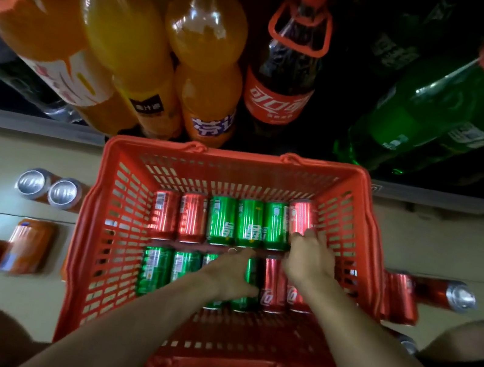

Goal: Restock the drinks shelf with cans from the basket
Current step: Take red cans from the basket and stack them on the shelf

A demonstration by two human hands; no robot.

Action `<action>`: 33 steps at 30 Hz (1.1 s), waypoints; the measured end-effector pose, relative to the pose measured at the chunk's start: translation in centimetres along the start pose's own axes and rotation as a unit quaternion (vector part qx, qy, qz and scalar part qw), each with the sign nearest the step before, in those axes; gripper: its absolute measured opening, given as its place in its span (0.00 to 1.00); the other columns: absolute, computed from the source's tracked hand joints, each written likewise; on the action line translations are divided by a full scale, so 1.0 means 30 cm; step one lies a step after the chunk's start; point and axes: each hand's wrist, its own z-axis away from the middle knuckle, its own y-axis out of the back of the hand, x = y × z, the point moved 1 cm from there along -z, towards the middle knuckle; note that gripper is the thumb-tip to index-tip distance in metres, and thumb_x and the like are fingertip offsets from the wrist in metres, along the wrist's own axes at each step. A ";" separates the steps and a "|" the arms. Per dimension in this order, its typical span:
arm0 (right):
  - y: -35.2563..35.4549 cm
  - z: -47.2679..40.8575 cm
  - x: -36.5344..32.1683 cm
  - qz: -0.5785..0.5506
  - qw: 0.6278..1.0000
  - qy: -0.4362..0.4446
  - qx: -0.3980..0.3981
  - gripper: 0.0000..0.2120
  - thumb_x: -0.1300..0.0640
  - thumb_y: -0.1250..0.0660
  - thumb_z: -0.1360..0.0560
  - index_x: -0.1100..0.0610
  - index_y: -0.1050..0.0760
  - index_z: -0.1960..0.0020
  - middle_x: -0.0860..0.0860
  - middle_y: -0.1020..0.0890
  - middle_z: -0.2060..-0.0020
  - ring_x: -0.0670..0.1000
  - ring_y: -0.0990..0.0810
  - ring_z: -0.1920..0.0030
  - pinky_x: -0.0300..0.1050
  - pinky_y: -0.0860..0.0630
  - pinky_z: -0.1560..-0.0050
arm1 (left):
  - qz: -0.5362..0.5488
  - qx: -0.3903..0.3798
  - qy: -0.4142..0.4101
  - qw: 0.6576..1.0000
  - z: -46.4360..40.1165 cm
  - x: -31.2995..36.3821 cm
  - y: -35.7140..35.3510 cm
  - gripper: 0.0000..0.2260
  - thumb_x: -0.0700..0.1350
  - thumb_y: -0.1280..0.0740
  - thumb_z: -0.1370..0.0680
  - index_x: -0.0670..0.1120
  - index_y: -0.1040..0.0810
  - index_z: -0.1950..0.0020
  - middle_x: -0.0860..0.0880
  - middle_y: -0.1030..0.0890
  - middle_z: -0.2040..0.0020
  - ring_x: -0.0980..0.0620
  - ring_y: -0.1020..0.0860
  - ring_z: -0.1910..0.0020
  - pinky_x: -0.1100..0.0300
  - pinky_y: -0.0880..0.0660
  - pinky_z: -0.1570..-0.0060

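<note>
A red plastic basket sits on the floor in front of the drinks shelf. Red and green cans lie in two rows inside it. My left hand reaches into the near row and lies over a green can, fingers stretched forward along it. My right hand reaches to the far row's right end, its fingertips touching a tilted red can. Whether either hand grips its can is unclear.
Big bottles stand on the shelf: orange ones, a cola bottle, a green one. Orange cans lie on the floor left of the basket, red cans right of it. My knees are at the bottom corners.
</note>
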 end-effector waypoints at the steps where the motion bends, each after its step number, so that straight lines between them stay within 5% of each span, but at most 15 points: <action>1: 0.006 -0.001 -0.005 0.008 0.999 -0.006 -0.032 0.17 0.60 0.36 0.23 0.57 0.23 0.34 0.56 0.27 0.34 0.59 0.29 0.33 0.53 0.25 0.38 | -0.004 0.003 0.002 1.000 -0.004 0.000 0.001 0.37 0.49 0.26 0.22 0.49 0.41 0.18 0.42 0.31 0.23 0.46 0.23 0.36 0.57 0.25 0.41; 5: -0.023 0.024 -0.012 0.024 0.994 -0.013 -0.108 0.25 0.62 0.36 0.22 0.55 0.33 0.26 0.60 0.39 0.28 0.64 0.31 0.31 0.56 0.27 0.35 | 0.016 0.026 0.008 0.999 -0.018 0.002 0.016 0.31 0.48 0.27 0.21 0.48 0.37 0.22 0.45 0.24 0.35 0.55 0.23 0.62 0.62 0.27 0.66; 9: -0.076 0.041 0.000 0.003 0.997 -0.038 -0.064 0.29 0.61 0.31 0.25 0.56 0.37 0.26 0.62 0.37 0.30 0.62 0.30 0.33 0.55 0.24 0.38 | 0.036 0.032 0.010 0.999 -0.008 0.012 0.017 0.29 0.48 0.29 0.20 0.49 0.37 0.22 0.45 0.24 0.37 0.58 0.26 0.69 0.69 0.34 0.78; 12: -0.086 0.038 0.006 0.035 0.997 -0.030 0.067 0.29 0.58 0.22 0.33 0.59 0.28 0.36 0.61 0.26 0.40 0.60 0.22 0.42 0.52 0.22 0.47 | 0.030 0.041 0.005 0.999 -0.013 0.023 0.018 0.30 0.49 0.29 0.20 0.48 0.38 0.21 0.45 0.26 0.33 0.58 0.25 0.64 0.67 0.29 0.74; 14: -0.063 0.014 0.015 0.045 0.993 0.005 0.113 0.36 0.58 0.20 0.38 0.60 0.29 0.33 0.63 0.27 0.36 0.62 0.24 0.39 0.53 0.23 0.43 | 0.033 0.052 0.000 0.998 -0.020 0.031 0.027 0.32 0.50 0.29 0.20 0.48 0.38 0.20 0.44 0.26 0.29 0.54 0.23 0.56 0.60 0.22 0.61; 18: 0.019 -0.090 0.019 0.074 0.990 0.096 0.064 0.57 0.54 0.20 0.35 0.58 0.52 0.18 0.60 0.45 0.21 0.62 0.44 0.21 0.56 0.42 0.21 | 0.075 0.057 -0.003 0.996 -0.023 0.046 0.046 0.33 0.49 0.27 0.21 0.48 0.38 0.20 0.42 0.25 0.29 0.48 0.21 0.46 0.48 0.20 0.40; 22: 0.057 -0.172 0.024 0.127 0.986 0.109 0.005 0.55 0.52 0.21 0.36 0.58 0.49 0.19 0.58 0.40 0.25 0.61 0.40 0.24 0.55 0.46 0.20 | 0.107 0.078 -0.004 0.991 -0.017 0.046 0.067 0.33 0.48 0.27 0.21 0.47 0.38 0.19 0.46 0.27 0.37 0.49 0.22 0.50 0.49 0.21 0.43; 26: 0.081 -0.184 0.019 0.138 0.985 0.103 0.015 0.42 0.54 0.24 0.34 0.60 0.38 0.25 0.57 0.35 0.33 0.58 0.33 0.34 0.51 0.36 0.26 | 0.116 0.087 0.006 0.989 -0.016 0.035 0.084 0.35 0.50 0.27 0.21 0.48 0.40 0.19 0.44 0.27 0.31 0.55 0.23 0.57 0.49 0.19 0.46; 30: 0.094 -0.166 0.009 0.117 0.988 0.101 0.006 0.40 0.61 0.26 0.33 0.60 0.39 0.26 0.58 0.37 0.34 0.60 0.35 0.34 0.52 0.34 0.27 | 0.119 0.082 0.009 0.989 -0.007 0.048 0.100 0.35 0.52 0.28 0.20 0.48 0.41 0.18 0.41 0.30 0.24 0.49 0.20 0.48 0.49 0.20 0.45; 33: 0.112 -0.159 -0.006 0.043 0.995 0.094 -0.010 0.41 0.65 0.24 0.32 0.57 0.42 0.26 0.59 0.38 0.33 0.60 0.31 0.36 0.53 0.27 0.36 | 0.123 0.084 0.006 0.989 -0.011 0.059 0.104 0.35 0.52 0.28 0.20 0.48 0.42 0.18 0.41 0.31 0.23 0.53 0.21 0.52 0.51 0.20 0.44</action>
